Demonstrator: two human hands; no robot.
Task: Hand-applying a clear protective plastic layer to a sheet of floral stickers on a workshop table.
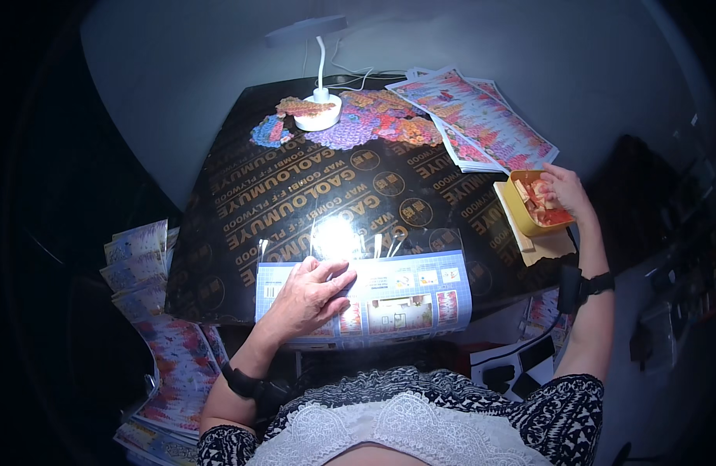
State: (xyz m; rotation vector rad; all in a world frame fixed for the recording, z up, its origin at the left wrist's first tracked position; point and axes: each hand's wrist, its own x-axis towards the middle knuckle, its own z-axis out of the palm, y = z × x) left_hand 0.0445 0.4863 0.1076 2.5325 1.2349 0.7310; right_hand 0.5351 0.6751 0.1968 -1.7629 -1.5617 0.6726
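My left hand lies on a printed sheet with a blue grid border and small pictures, its fingers spread a little. The sheet seems to be in a clear plastic sleeve, and its near edge hangs over the table's front edge. At the right, my right hand reaches into a yellow plastic box with reddish and pale small pieces in it. Whether its fingers hold a piece cannot be told. Under the box is a light wooden board.
A white desk lamp stands at the back of the dark plywood table, among colourful flower-shaped cutouts. Printed floral sheets lie at the back right. More floral sheets are stacked and draped below the left side.
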